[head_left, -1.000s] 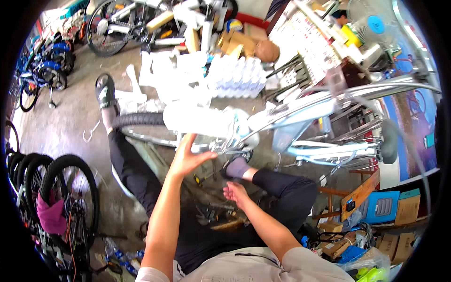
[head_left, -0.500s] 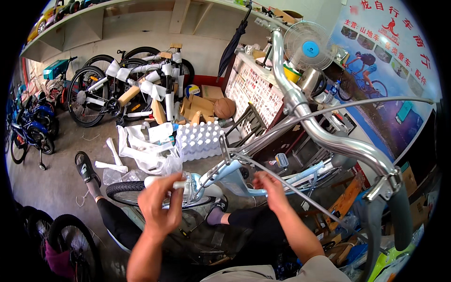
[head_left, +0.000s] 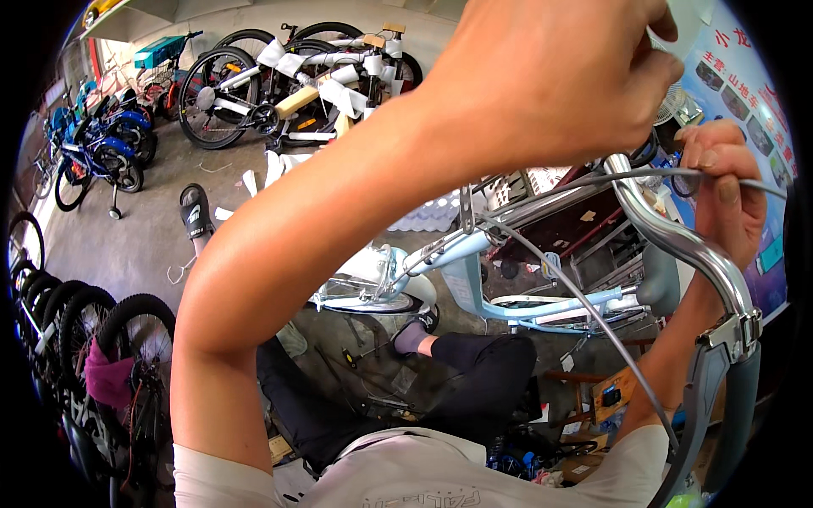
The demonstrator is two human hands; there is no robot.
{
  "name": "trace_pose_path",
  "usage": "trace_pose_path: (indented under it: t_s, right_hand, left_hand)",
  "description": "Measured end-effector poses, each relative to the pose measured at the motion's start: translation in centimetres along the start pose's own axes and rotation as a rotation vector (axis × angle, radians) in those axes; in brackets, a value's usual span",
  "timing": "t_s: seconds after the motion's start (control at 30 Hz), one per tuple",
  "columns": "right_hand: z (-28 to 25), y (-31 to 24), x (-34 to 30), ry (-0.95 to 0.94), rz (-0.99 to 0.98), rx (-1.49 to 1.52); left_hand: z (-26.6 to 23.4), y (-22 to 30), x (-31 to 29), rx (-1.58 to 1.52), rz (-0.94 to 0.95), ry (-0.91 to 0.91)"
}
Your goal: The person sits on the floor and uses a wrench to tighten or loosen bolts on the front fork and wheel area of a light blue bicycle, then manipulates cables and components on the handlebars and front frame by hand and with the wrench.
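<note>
My left arm stretches across the view to the upper right, and my left hand hangs above the chrome handlebar with its fingers curled. What they hold, if anything, is hidden. On the far side of the bar, my right hand pinches a grey cable between thumb and fingers. A second length of grey cable slants down toward the brake lever, beside the dark grip. Below lies the light blue bicycle frame, with its white front fender partly covered by my left arm.
Bicycles with white wrapping lean by the back wall. Small blue bikes stand at the left, and several black tyres line the lower left. Tools lie on the floor near my legs. A poster hangs at the right.
Both my hands have risen to the upper right, from over the frame to the handlebar. My right hand has taken hold of the grey cable. The view has shifted too.
</note>
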State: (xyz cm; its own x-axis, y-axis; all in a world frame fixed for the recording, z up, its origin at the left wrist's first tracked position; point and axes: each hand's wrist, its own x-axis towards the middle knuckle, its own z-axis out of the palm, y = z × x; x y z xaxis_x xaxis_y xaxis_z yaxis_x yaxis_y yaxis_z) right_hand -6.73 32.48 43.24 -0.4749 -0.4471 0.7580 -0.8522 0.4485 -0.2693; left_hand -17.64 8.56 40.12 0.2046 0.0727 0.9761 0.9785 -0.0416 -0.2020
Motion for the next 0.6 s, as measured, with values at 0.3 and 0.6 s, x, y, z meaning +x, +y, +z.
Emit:
trace_pose_path:
  t_s: [0.3, 0.6]
  right_hand:
    - [2.0, 1.4, 8.0, 0.009, 0.354, -0.208]
    - [5.1, 4.6, 10.6, -0.126, 0.446, -0.142]
  left_hand:
    - [-2.7, -1.4, 0.2, -0.174, -0.462, -0.03]
    - [-3.5, -6.0, 2.6, -0.273, -0.864, 0.239]
